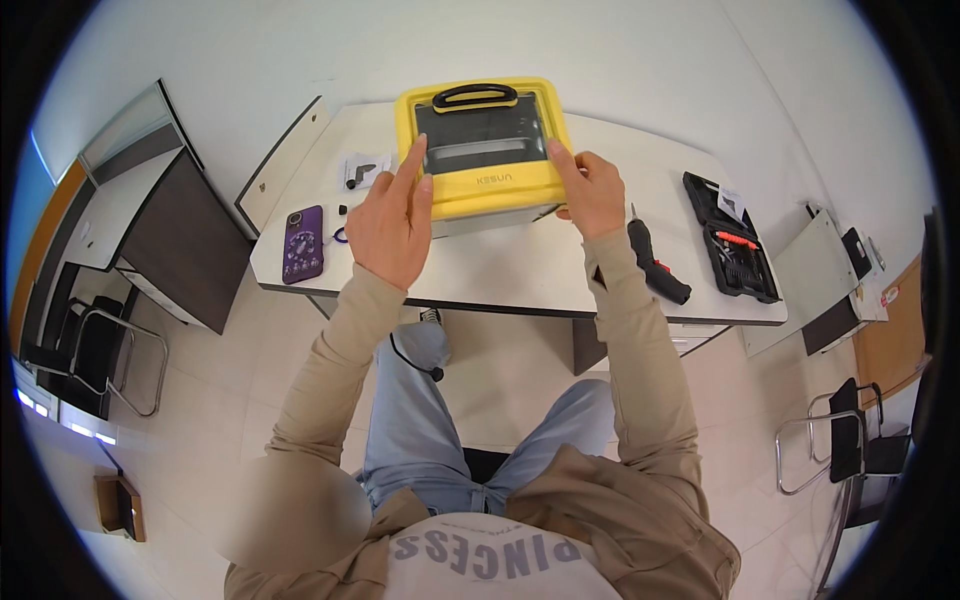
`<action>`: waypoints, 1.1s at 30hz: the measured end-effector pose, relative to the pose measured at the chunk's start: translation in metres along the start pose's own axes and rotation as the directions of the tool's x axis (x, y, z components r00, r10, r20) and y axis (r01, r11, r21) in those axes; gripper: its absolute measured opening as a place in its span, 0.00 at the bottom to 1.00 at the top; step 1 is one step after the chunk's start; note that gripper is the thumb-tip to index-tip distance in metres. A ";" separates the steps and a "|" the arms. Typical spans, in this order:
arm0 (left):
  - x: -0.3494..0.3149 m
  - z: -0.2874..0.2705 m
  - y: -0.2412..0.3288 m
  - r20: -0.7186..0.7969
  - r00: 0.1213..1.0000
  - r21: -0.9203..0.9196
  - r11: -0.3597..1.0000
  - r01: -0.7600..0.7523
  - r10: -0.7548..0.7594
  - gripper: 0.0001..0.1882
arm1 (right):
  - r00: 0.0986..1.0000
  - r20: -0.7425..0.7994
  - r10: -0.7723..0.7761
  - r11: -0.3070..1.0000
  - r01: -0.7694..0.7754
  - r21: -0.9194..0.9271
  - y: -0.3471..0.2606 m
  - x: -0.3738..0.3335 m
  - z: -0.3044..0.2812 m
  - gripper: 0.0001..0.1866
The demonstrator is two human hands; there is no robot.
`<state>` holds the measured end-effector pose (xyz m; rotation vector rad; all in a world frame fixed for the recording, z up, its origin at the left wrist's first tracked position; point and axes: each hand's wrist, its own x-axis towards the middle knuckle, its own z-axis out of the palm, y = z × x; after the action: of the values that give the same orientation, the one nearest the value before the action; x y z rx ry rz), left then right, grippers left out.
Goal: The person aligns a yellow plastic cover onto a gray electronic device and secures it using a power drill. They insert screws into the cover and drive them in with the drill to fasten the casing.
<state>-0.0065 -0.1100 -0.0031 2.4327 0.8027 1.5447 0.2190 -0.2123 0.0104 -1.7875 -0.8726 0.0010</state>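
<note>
A yellow box with a dark see-through window (pixel 482 128) in its top and a black handle (pixel 475 97) at the far side is on the white table, between my hands. My left hand (pixel 392 225) holds its left side, with the index finger and thumb stretched over the yellow rim. At the right side, my right hand (pixel 596 195) grips the near corner, thumb on the rim and the other fingers curled at the side. A pale shape shows behind the window; I cannot make out what it is. The box's underside is hidden.
Left of the box lie a purple phone (pixel 304 245), small black parts and a printed sheet (pixel 366 170). Right of my right hand lie a black power screwdriver (pixel 658 265) and an open black tool case (pixel 735 245). The table (pixel 500 285) ends just below my hands.
</note>
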 end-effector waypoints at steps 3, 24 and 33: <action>0.017 0.001 -0.011 0.074 0.995 0.033 0.997 -0.064 0.061 0.21 | 0.992 0.118 0.045 0.996 -0.035 -0.082 -0.016 0.017 -0.005 0.37; 0.085 0.019 -0.056 0.409 0.911 -0.067 0.997 -0.038 0.062 0.53 | 0.949 0.247 0.193 0.970 -0.147 -0.194 -0.045 0.083 0.005 0.34; 0.092 0.043 -0.070 0.410 0.907 -0.275 0.961 0.022 0.097 0.52 | 0.984 0.177 0.020 0.995 -0.003 -0.100 -0.033 0.083 0.007 0.29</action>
<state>0.0362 0.0027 0.0226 2.4447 0.4286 0.9947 0.2584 -0.1561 0.0682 -1.9065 -1.0046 0.1288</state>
